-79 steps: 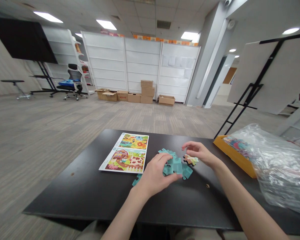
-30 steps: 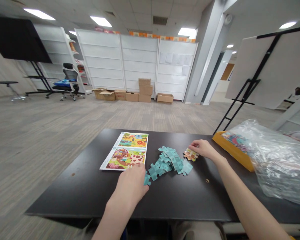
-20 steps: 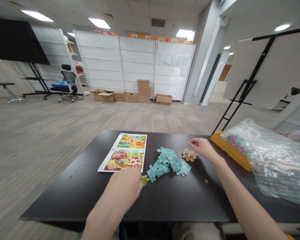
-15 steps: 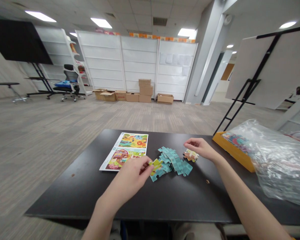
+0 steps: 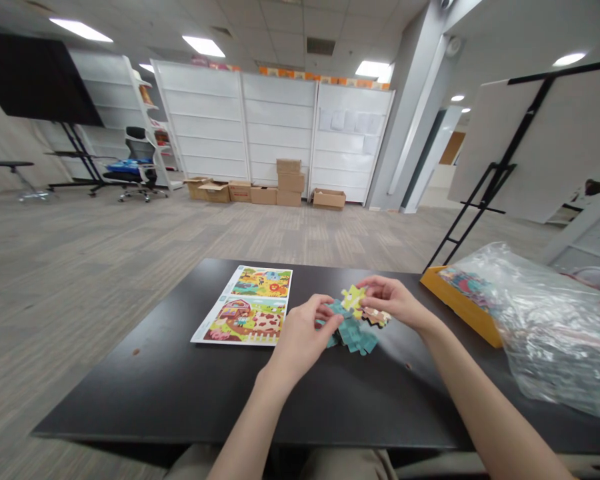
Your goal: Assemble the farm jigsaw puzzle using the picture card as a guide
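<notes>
My right hand [image 5: 387, 303] pinches a yellow-green jigsaw puzzle piece [image 5: 351, 298], tilted above the pile. Just under it is a brown and cream puzzle piece [image 5: 379, 317], picture side up. My left hand [image 5: 307, 337] reaches over the heap of teal-backed puzzle pieces [image 5: 357, 339], its thumb and fingers curled around a teal piece [image 5: 337, 308] there. Part of the heap is hidden behind my left fingers. To the left of my left hand lies a printed picture sheet [image 5: 245, 317] with a zoo scene above a farm scene.
On the right of the black table [image 5: 180, 393] a yellow box [image 5: 463, 310] holds colourful pieces, with a crumpled clear plastic bag [image 5: 555, 340] over it. A whiteboard on a black stand [image 5: 485, 193] is behind it. Cardboard boxes [image 5: 290, 183] line the far shelves.
The yellow-green piece has passed from my left hand to my right. My left hand has moved right onto the teal pile. The view has shifted slightly.
</notes>
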Tool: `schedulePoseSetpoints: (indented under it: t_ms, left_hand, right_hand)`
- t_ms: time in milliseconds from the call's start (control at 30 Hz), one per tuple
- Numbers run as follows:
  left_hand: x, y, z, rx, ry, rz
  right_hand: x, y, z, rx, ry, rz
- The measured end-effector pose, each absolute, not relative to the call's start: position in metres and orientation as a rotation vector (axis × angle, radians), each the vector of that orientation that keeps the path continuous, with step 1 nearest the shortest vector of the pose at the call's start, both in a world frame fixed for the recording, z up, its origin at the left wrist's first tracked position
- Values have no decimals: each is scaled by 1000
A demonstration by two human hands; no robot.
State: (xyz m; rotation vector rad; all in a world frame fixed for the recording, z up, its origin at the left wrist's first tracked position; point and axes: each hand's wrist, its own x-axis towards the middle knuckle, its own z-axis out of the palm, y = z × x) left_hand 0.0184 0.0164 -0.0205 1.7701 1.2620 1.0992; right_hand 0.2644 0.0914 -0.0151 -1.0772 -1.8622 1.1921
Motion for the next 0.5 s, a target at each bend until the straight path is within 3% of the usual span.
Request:
schedulePoseSetpoints:
  t_ms: [100,333,500]
  left_hand:
    - [17,18,-19,2055,1473,1003]
    - [10,13,-29,2289,1485,669]
    - [9,13,-36,2342,1521,628]
  right_hand:
    - [295,106,-16,-1246,-1948,969]
    - [320,121,-32,-1604,-2273,535]
    - [301,114,-28,-1499,-2351,251]
